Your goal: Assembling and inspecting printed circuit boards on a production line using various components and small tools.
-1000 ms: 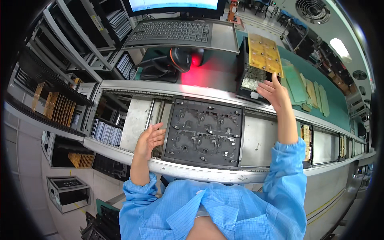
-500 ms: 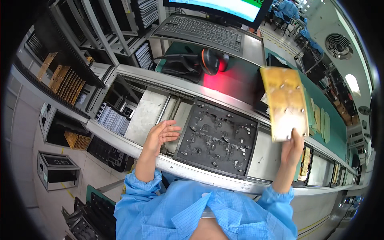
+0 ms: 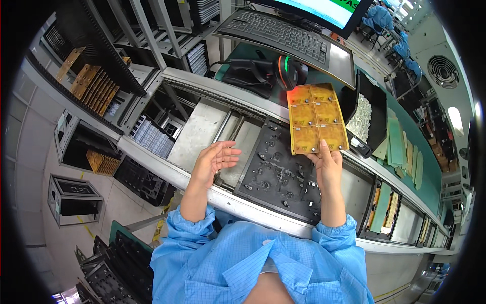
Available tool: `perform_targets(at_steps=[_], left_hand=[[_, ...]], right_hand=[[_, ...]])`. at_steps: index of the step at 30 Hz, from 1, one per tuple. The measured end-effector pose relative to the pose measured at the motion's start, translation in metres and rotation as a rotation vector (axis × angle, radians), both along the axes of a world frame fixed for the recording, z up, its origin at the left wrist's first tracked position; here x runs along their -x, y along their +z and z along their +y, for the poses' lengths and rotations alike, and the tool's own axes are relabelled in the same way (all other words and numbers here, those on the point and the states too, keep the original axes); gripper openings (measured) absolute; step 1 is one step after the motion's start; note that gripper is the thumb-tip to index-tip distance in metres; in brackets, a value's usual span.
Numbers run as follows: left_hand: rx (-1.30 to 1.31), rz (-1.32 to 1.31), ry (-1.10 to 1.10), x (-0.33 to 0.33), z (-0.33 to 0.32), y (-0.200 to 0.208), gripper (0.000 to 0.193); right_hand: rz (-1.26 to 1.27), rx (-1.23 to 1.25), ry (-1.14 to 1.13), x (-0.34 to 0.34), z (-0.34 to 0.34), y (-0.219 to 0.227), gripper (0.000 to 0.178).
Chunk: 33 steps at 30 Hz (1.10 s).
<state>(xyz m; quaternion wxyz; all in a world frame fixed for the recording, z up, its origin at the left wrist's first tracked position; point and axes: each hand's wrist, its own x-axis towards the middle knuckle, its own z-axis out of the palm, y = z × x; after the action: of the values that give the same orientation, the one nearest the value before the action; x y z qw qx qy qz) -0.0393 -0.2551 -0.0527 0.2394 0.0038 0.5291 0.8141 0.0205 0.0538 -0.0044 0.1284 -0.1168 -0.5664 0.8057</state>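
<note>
My right hand [image 3: 329, 168] pinches the near edge of a yellow circuit board panel [image 3: 310, 138], thumb on top. The panel is divided into several sections with small metal parts on them. It is held up over the far right part of a black fixture plate [image 3: 268, 172], which it partly hides. Beyond the panel's far left corner a barcode scanner [image 3: 289, 73] rests on its stand, with a green light on and a red glow by the panel. My left hand [image 3: 216, 161] is empty, fingers apart, left of the fixture plate above the rail.
A keyboard [image 3: 276, 38] and a monitor [image 3: 324, 10] stand beyond the scanner. Right of the panel sits a black bin of small white pieces [image 3: 360, 119], then green strips [image 3: 397, 144]. Racks of boards [image 3: 93, 86] are on the left. Other people [image 3: 377, 17] sit far right.
The panel in my right hand has moved left, from over the right side to near the scanner. The scanner's light has turned green. My left hand remains empty beside the fixture.
</note>
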Motion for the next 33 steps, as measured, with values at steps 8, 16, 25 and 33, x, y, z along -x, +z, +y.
perform_targets(at_steps=[8,16,25,33], left_hand=[[0.162,0.175,0.171,-0.025,0.03,-0.005,0.045],[-0.342,0.305,0.178,-0.075,0.112,0.049,0.063],[-0.198,0.454,0.117,-0.078,0.129,0.066,0.061],[-0.093,0.501,0.436,-0.058,0.162,0.069,0.048]], right_hand=[[-0.097,-0.037,-0.105,-0.071,-0.017,0.019,0.032],[0.004,-0.223,0.137,-0.138,-0.021,0.016,0.071],[0.051,-0.453,0.031,-0.081,-0.021,0.056,0.063],[0.183,-0.393,-0.161,-0.043,-0.026,0.037,0.056]])
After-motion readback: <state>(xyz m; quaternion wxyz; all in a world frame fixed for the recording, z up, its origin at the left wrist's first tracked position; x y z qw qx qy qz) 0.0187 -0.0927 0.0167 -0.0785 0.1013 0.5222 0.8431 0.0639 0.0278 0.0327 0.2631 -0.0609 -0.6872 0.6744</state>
